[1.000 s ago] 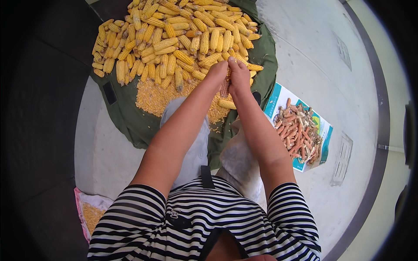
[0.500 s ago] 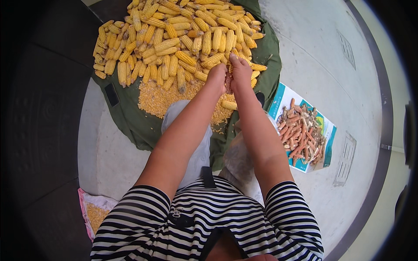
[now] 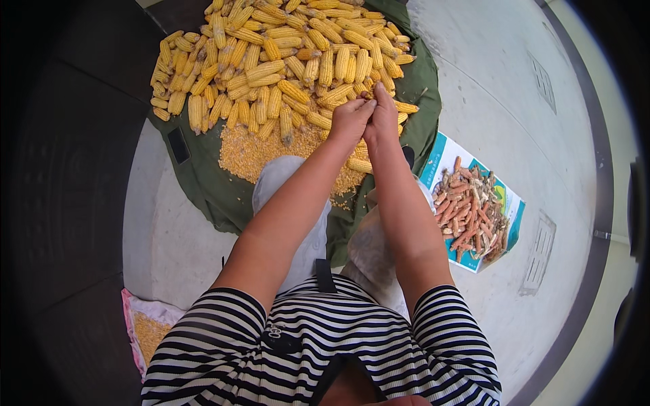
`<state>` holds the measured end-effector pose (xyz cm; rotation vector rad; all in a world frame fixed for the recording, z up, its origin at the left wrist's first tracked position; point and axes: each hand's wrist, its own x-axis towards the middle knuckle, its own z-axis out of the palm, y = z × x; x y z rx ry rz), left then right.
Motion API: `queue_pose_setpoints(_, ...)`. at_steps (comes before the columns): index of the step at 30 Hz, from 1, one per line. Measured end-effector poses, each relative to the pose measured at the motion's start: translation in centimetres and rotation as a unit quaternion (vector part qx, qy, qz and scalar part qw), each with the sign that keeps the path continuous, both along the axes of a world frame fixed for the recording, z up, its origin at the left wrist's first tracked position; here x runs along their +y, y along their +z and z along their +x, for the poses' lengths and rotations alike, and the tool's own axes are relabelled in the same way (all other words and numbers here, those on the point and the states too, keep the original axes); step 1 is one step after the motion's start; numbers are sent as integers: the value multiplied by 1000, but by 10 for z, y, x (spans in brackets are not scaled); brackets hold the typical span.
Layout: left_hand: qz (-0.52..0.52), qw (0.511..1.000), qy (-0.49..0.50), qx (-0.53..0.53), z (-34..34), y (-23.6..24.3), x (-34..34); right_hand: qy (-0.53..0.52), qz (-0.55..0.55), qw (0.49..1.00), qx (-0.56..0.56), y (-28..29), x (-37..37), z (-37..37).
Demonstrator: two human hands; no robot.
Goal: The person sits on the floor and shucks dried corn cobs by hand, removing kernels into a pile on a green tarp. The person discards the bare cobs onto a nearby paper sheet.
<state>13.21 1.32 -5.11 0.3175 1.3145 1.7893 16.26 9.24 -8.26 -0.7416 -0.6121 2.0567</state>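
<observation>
A person in a striped shirt (image 3: 318,325) works corn by hand, left hand (image 3: 351,123) and right hand (image 3: 384,116) meeting at the near edge of a heap of ears of corn (image 3: 271,71). The fingers of both are curled inward, pinching a cob (image 3: 366,95) of which little more than a dark, reddish end shows. Loose kernels (image 3: 250,155) spread below the heap and bare cobs (image 3: 467,216) piled at right mark the work done; the many full ears suggest that much of the job remains.

Beneath the corn, a green cloth (image 3: 203,193) covers part of a pale gray floor (image 3: 501,101), a dark rectangular object (image 3: 179,145) lying on it. The bare cobs rest on white-and-teal packaging (image 3: 438,154) near a slotted grate (image 3: 539,254). More kernels fill a pink-edged sack (image 3: 162,312) at lower left, beside dark paving (image 3: 74,169).
</observation>
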Motion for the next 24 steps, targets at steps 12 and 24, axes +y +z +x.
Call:
queue_pose_setpoints(12,-58,993,15,102,-4,-10,3,-52,40,998,-13,33,-21,2)
queue_pose_setpoints(24,-46,998,42,27,1,11,0,-24,6,1000,7,17,-14,0)
